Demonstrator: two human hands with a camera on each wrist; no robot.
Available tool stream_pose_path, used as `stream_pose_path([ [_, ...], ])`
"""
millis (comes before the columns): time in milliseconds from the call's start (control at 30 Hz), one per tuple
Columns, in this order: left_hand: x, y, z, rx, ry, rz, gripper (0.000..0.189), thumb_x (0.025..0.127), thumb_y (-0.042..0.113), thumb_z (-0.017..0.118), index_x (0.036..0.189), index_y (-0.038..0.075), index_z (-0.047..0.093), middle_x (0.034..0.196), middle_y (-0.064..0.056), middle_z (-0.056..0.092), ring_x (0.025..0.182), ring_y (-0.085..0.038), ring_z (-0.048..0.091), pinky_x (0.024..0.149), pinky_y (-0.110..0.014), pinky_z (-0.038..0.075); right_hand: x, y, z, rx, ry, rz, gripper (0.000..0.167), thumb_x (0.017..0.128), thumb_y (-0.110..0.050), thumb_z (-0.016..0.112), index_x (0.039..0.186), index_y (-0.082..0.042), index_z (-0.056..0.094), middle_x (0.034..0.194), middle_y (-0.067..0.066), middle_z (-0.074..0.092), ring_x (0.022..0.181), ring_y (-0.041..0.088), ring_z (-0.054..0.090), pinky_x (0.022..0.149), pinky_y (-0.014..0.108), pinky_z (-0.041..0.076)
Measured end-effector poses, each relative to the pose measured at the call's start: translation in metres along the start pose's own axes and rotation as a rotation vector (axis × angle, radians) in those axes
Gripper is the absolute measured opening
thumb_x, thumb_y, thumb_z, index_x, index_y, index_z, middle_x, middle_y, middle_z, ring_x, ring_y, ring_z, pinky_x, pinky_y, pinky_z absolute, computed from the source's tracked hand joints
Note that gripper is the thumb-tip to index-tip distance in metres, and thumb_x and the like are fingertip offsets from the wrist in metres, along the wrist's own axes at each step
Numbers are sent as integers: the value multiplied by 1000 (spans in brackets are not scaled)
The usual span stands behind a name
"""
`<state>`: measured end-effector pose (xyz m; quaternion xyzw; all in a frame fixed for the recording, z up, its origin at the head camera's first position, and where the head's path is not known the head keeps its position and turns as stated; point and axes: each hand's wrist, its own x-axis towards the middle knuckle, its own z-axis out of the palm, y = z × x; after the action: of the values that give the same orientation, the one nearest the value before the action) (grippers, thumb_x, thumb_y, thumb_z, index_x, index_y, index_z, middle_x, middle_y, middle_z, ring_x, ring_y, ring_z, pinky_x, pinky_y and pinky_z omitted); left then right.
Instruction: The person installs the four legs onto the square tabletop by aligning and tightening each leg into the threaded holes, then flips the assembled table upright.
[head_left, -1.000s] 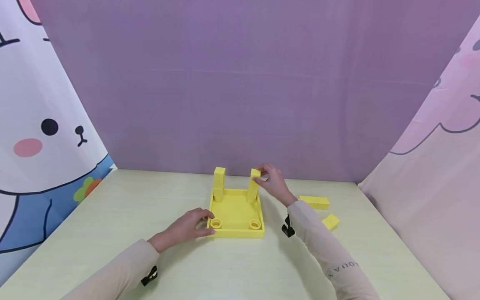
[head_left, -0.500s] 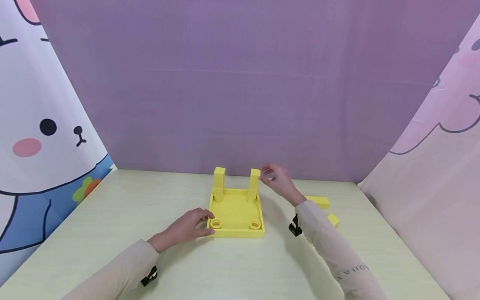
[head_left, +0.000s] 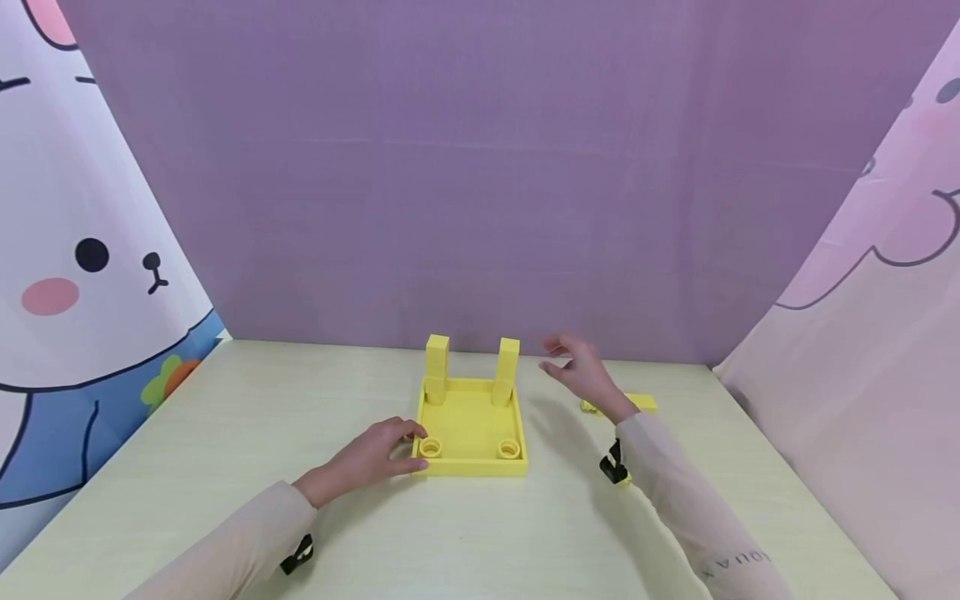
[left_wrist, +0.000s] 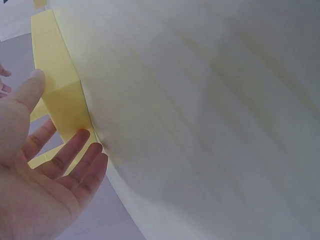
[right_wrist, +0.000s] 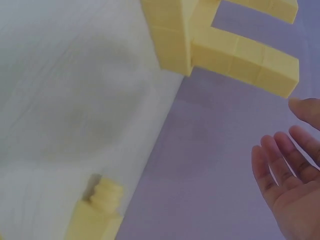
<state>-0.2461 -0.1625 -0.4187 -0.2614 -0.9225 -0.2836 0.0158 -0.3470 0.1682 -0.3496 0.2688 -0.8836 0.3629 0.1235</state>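
A knocked post seems the likeliest trouble: the right hand (head_left: 585, 375) hangs just beside the right post (head_left: 507, 367), fingers loosely parted and holding nothing, so a careless sweep could tip that post if it is poorly seated, which cannot be judged here. The left hand (head_left: 367, 458) touches the near corner of the yellow tray (head_left: 472, 469), fingers relaxed rather than clamped; pushing hard there could slide the tray. The right sleeve (head_left: 690, 500) might also nudge the loose block (head_left: 643, 402) lying behind the right wrist on the tabletop (head_left: 360, 550).

The tray sits between the hands. Inside, the left post (head_left: 437, 367) and right post stand at the corners beyond the left hand; two rings (head_left: 431, 448) occupy the nearer corners.
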Motion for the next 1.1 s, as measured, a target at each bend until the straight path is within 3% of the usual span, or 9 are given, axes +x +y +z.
stream_pose_path([
  [400,-2,0,0,-7,3,23,38,80,32,69,108,8,60,100,-1,60,96,-21,57,84,-38,48,-24,35,-8,-16,32,16,30,79,-1,67,108,2,58,107,22,59,96,38,59,67,33,54],
  [867,-3,1,-1,-7,8,31,39,81,33,68,108,7,59,100,-1,61,95,-22,57,83,-37,48,-52,70,-19,-53,32,102,30,78,2,66,107,7,57,106,25,59,96,41,58,74,45,53],
  [1100,-3,1,0,0,12,29,39,81,33,69,108,7,59,100,-1,61,95,-21,57,83,-36,48,-60,83,-26,-70,7,136,31,81,0,65,110,7,55,110,27,57,99,41,56,77,45,52],
])
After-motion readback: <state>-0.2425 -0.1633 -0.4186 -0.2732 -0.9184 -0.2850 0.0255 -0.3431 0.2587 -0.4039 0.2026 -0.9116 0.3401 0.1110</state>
